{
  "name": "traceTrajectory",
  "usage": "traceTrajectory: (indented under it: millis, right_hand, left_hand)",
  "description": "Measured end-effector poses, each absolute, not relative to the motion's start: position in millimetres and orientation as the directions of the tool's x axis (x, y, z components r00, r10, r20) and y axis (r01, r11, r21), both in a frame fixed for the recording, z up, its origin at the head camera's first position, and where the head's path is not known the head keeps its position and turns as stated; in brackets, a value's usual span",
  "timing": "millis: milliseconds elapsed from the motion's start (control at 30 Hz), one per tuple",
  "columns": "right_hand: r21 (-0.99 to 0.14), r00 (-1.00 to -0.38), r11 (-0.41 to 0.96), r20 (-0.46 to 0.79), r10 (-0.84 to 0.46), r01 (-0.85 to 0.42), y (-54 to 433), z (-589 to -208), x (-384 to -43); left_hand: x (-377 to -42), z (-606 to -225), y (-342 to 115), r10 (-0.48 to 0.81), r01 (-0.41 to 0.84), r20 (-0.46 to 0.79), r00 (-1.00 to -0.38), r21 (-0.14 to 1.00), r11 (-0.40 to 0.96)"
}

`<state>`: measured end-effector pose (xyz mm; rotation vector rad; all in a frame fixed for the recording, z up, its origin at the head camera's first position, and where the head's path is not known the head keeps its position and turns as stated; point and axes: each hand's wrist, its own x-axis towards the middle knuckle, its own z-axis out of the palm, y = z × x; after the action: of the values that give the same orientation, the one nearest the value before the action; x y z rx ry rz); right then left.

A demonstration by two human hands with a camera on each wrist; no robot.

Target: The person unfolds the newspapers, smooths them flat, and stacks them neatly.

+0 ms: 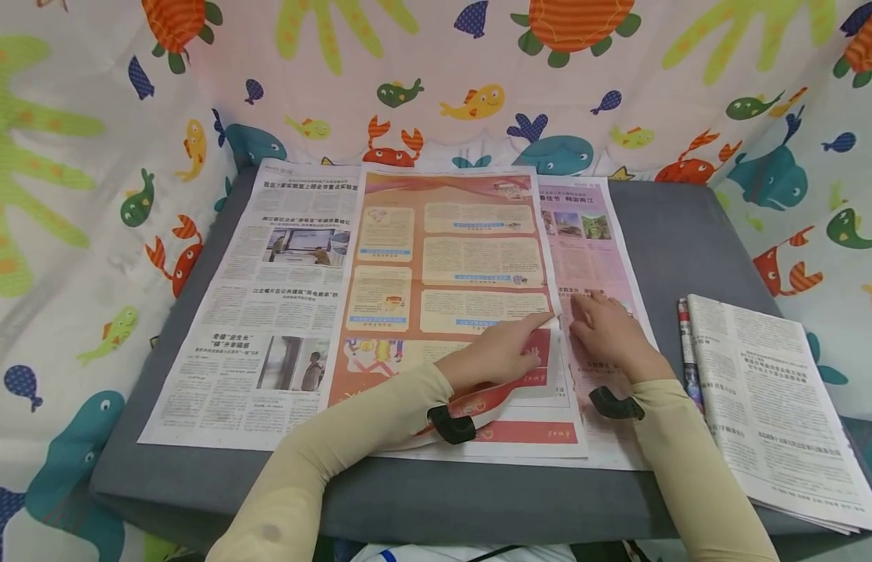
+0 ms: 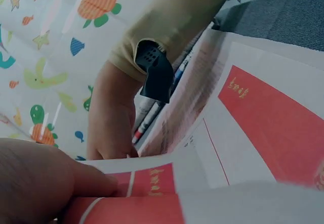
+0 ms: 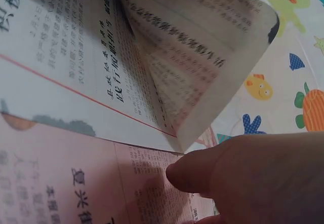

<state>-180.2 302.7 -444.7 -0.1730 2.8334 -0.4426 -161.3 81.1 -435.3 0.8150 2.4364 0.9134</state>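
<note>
A newspaper sheet with an orange printed page (image 1: 400,375) lies in the middle of the table, its lower right part lifted and curling back. My left hand (image 1: 488,355) pinches that lifted part near the right edge; in the left wrist view the thumb lies on its red print. Close by, my right hand (image 1: 611,336) rests on a pink newspaper page (image 1: 590,265), just right of the orange page's edge, fingers loosely bent. In the right wrist view the raised sheet (image 3: 197,46) stands in a fold beside the thumb, and contact with it is unclear.
A black-and-white newspaper page (image 1: 225,312) extends to the left. Near the right edge of the grey table (image 1: 681,226) is a folded newspaper stack (image 1: 780,390) with a coloured rolled edge (image 1: 688,351). Cloth printed with sea animals (image 1: 436,133) surrounds the table.
</note>
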Motion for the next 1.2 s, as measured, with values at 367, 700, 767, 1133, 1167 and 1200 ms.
traceTrajectory:
  millis: [367,700,767,1133,1167,1200]
  right_hand:
    - [-0.324,-0.958,0.932,-0.178,-0.227,-0.161,295,-450,-181]
    - [-0.261,-0.924,0.924,-0.19,-0.332,-0.279,266,-462,-179]
    - [-0.25,-0.912,0.915,-0.186,-0.365,-0.315,258,-465,-179]
    - [-0.284,-0.854,0.851,-0.157,-0.496,-0.442,242,-463,-177]
    - [-0.282,-0.852,0.852,-0.166,-0.496,-0.441,244,-462,-177]
    - [-0.279,-0.851,0.852,-0.17,-0.498,-0.443,245,-460,-177]
  left_hand:
    - [-164,-434,64,0.524,0.24,-0.086,-0.848,0.817,0.524]
    - [-159,-422,50,0.52,0.312,0.02,-0.854,0.821,0.479]
    - [-156,-420,48,0.52,0.338,0.063,-0.852,0.824,0.454]
    - [-155,-384,8,0.327,0.318,0.224,-0.918,0.908,0.272]
    - [-156,-379,0,0.296,0.302,0.225,-0.928,0.921,0.247]
    - [-157,-374,-8,0.264,0.292,0.231,-0.936,0.93,0.224]
